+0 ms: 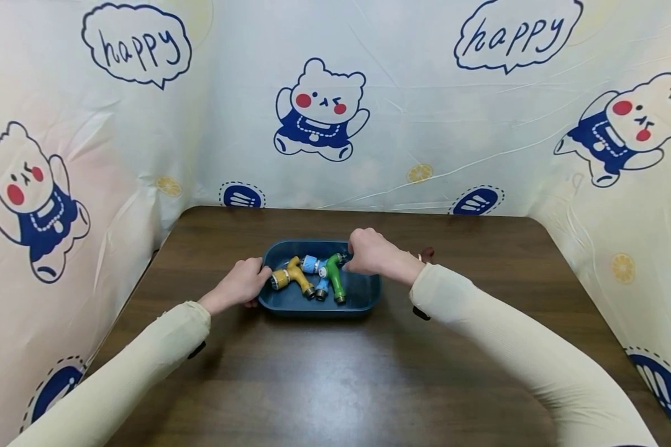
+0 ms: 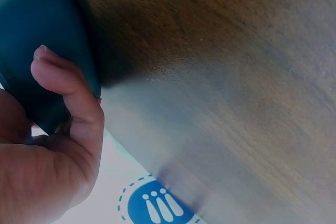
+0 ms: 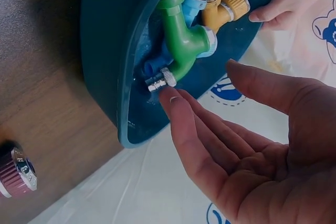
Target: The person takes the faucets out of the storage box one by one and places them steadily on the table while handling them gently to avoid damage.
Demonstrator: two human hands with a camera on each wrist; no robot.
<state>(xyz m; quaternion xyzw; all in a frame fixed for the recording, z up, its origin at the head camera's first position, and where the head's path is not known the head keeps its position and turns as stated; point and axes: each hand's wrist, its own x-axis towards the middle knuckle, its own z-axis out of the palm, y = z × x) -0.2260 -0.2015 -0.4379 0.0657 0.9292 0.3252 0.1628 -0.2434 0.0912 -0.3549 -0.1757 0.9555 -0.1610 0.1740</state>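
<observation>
A dark blue plastic basin (image 1: 363,301) holds a yellow tap (image 1: 296,272), a blue tap (image 1: 310,265) and a green tap (image 1: 333,273). At its left end, my left hand (image 1: 240,282) grips the wall, fingers curled against the outside in the left wrist view. My right hand (image 1: 373,253) is over the basin's right part. In the right wrist view its thumb stands well apart from the loosely extended fingers (image 3: 184,129). One fingertip is at the green tap's metal nozzle (image 3: 161,79); whether it touches is hard to tell. Part of the blue tap lies hidden under the green one.
On the brown wooden table (image 1: 335,372), a dark red ribbed piece with a chrome ring (image 3: 18,171) lies right of the basin, partly behind my right wrist in the head view. Printed cloth (image 1: 402,124) hangs around the table's back and sides.
</observation>
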